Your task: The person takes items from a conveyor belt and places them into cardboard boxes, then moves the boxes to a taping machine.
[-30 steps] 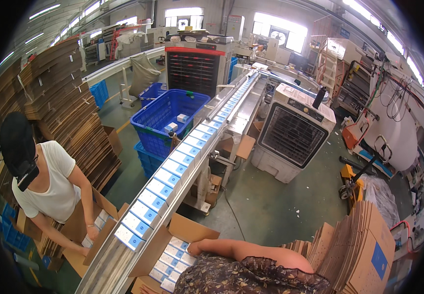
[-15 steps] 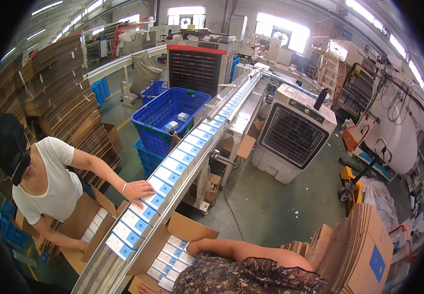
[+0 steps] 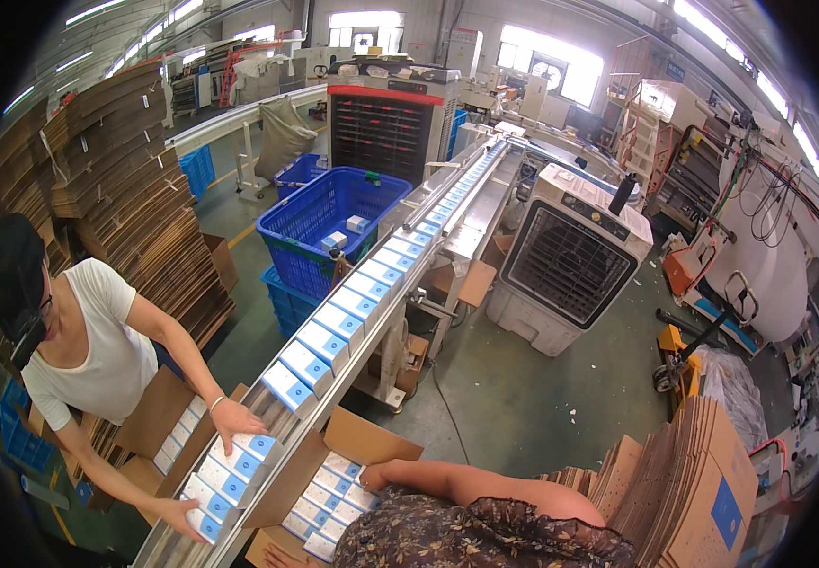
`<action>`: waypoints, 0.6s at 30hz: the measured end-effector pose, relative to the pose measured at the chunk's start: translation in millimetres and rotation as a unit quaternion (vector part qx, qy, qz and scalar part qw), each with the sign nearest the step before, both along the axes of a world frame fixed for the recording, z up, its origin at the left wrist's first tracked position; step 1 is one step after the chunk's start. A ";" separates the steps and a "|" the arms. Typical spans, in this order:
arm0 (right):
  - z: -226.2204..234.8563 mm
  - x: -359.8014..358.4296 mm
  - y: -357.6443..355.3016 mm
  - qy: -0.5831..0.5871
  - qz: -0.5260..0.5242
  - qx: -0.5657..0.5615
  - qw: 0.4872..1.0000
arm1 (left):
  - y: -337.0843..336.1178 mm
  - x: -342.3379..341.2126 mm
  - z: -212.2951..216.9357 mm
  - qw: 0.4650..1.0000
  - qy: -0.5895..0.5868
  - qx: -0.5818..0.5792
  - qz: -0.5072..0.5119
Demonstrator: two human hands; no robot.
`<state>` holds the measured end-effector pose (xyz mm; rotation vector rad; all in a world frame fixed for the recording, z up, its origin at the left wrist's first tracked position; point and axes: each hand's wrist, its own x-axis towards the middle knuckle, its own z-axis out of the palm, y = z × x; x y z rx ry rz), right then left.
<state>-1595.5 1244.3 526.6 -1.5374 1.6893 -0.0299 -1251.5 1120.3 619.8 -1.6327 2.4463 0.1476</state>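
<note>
A brown carton (image 3: 372, 439) stands by the conveyor at the bottom, holding rows of small white boxes with blue ends (image 3: 322, 496). Inside its right side, my right hand (image 3: 373, 477) reaches down against the end boxes, its fingers mostly hidden. My left hand (image 3: 282, 559) lies at the carton's near edge by the lower rim, fingers apart and partly cut off. Across the conveyor (image 3: 395, 327), a co-worker's two hands (image 3: 231, 418) clasp a short row of the same white boxes (image 3: 230, 481) from both ends.
A co-worker in a white shirt (image 3: 92, 346) stands left beside another partly filled carton (image 3: 159, 407). A blue crate (image 3: 282, 248) stands behind the conveyor. An air cooler (image 3: 566, 256) is to the right. Flat cartons are stacked at lower right (image 3: 684, 483) and left (image 3: 135, 227).
The co-worker's hands have come together on a group of boxes and drawn it down the conveyor, opening a gap in the line. My own hands have hardly moved.
</note>
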 end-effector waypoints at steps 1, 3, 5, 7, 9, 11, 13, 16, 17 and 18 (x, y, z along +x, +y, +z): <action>0.6 -0.2 2.9 0.000 -0.002 -0.004 1.000 | 0.9 -0.4 -0.4 1.000 0.008 0.003 0.001; 3.6 -1.5 4.9 -0.012 -0.011 -0.002 1.000 | 0.5 -2.5 1.0 1.000 0.012 0.002 0.002; 1.2 -2.4 5.6 -0.012 -0.012 0.000 1.000 | -1.1 -6.5 0.4 1.000 0.019 0.005 0.001; -6.6 -2.9 7.6 0.000 -0.005 0.004 1.000 | -0.5 -8.1 -0.8 1.000 0.027 0.006 0.001; -3.3 -3.1 5.8 -0.003 -0.006 0.011 1.000 | -1.5 -9.8 -0.2 0.999 0.036 0.005 0.008; -2.4 -3.3 6.5 -0.003 -0.007 0.012 1.000 | -0.1 -13.6 0.3 0.999 0.046 0.004 0.013; -3.4 -4.4 7.9 0.001 -0.006 0.007 1.000 | 0.9 -14.0 -0.3 0.998 0.064 0.001 0.020; 5.9 -4.9 1.7 0.002 0.007 0.005 1.000 | 4.9 -8.4 -0.3 0.995 0.091 -0.009 0.050; 5.1 -5.2 1.5 0.001 0.017 -0.019 1.000 | 6.7 -5.3 0.0 0.992 0.105 -0.012 0.063; 1.9 -7.8 5.3 0.000 0.031 -0.039 0.999 | 9.5 -5.6 0.0 0.990 0.122 -0.013 0.073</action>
